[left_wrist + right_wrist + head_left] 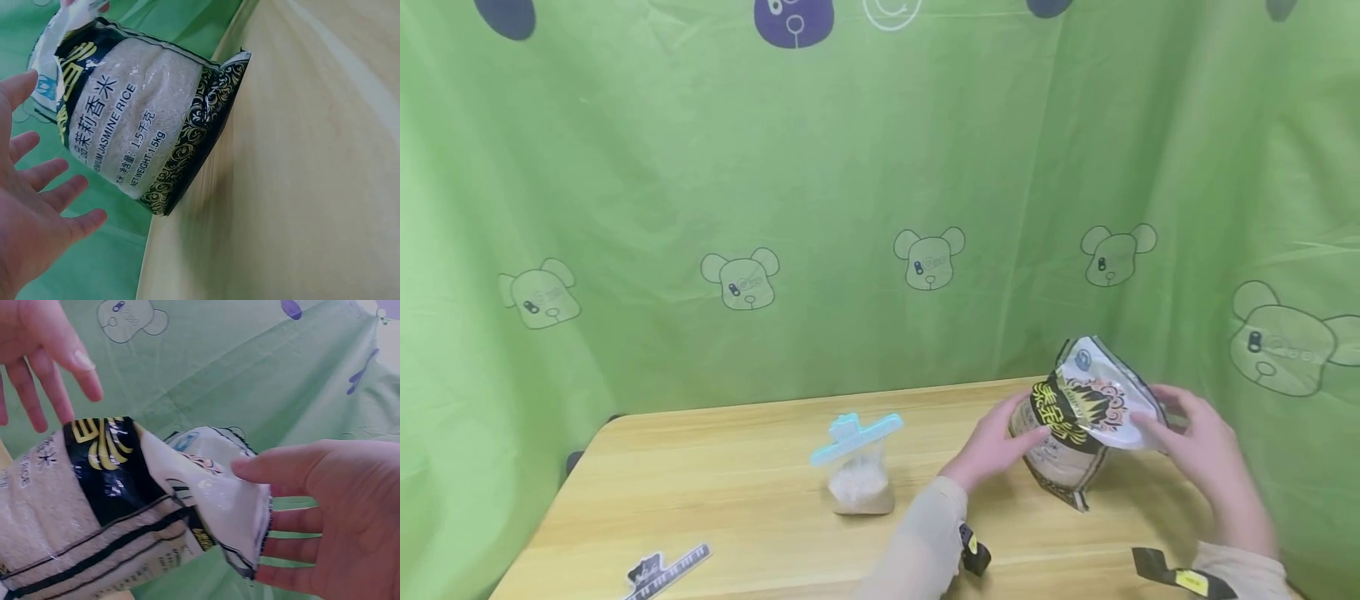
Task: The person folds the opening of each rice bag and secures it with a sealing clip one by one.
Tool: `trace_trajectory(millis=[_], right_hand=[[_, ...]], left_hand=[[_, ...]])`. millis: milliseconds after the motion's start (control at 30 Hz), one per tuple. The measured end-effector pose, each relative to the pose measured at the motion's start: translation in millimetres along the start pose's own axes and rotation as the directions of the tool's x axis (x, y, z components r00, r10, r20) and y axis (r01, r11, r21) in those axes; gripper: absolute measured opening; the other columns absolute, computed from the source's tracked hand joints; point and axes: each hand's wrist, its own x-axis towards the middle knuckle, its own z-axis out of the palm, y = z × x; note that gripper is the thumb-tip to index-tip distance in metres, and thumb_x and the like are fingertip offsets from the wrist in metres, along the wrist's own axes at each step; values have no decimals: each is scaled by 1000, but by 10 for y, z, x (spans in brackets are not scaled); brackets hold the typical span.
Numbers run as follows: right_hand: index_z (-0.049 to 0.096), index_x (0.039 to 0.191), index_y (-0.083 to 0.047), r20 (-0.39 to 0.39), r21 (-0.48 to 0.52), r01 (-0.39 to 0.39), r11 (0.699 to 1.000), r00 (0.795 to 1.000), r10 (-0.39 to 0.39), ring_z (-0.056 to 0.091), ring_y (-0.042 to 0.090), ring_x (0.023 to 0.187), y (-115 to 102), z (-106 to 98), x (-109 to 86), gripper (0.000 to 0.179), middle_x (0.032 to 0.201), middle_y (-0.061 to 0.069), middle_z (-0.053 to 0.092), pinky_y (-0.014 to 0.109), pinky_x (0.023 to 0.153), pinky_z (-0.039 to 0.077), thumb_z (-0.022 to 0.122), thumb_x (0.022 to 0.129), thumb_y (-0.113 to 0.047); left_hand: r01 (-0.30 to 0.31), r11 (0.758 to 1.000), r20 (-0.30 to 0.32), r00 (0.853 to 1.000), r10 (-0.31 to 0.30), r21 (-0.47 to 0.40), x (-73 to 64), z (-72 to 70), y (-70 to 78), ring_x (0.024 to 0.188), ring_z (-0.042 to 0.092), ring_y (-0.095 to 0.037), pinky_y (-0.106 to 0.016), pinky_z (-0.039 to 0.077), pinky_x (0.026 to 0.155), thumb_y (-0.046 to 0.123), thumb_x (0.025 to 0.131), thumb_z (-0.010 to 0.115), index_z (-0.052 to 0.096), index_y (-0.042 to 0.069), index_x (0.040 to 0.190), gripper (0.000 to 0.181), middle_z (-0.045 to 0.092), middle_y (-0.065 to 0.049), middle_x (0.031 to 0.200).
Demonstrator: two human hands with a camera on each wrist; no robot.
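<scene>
One rice bag point(1078, 421), long axis aslant, top rightward in right fingers point(294, 520); left fingers point(65, 192) wide.

Holds both arms point(895, 571) out in front, clad in light sleeves point(928, 529), with the left forearm point(910, 554) slanting up and rightward across the head view and the right forearm point(1247, 521) slanting up and leftward. Faces both palms point(365, 515) inward. Spreads the left hand point(990, 450) with fingers loosely fanned and thumb apart. Pinches with the right hand point(1204, 450), with the thumb in front and the fingers behind.
</scene>
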Motion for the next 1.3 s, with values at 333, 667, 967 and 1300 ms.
trace_trajectory(millis=[333, 667, 967, 1300], right_hand=[[14, 149, 10, 128, 6, -57, 998, 990, 56, 39, 62, 118, 19, -90, -94, 84, 137, 47, 33, 74, 85, 34, 57, 97, -40], [10, 145, 17, 210, -50, -53, 997, 976, 62, 43, 64, 116, 3, -68, -25, 89, 132, 50, 35, 71, 84, 40, 56, 97, -42], [13, 144, 18, 200, -38, -44, 998, 978, 50, 43, 63, 116, 5, -51, -24, 85, 133, 49, 35, 70, 84, 40, 56, 98, -39], [20, 145, 15, 143, -35, -12, 999, 990, 17, 44, 62, 114, 59, 4, -13, 78, 133, 48, 37, 71, 83, 39, 57, 98, -35]], left_hand=[[39, 998, 33, 999, -41, 48, 296, 71, 54, 134, 48, -15, -41, 42, 109, 51, 92, 59, 38, 32, 147, 62, 50, 8, 146], [137, 990, 18, 990, -137, 24, 488, 151, 43, 125, 55, -16, -38, 45, 107, 44, 93, 60, 43, 25, 145, 57, 57, 3, 139], [144, 987, -14, 989, -145, -71, 468, 215, 11, 122, 56, -13, -36, 44, 107, 33, 92, 64, 47, 22, 141, 53, 59, 3, 134], [125, 991, -48, 991, -128, -56, 304, 191, 17, 124, 54, -12, -39, 43, 109, 37, 92, 63, 48, 22, 140, 53, 58, 5, 135]])
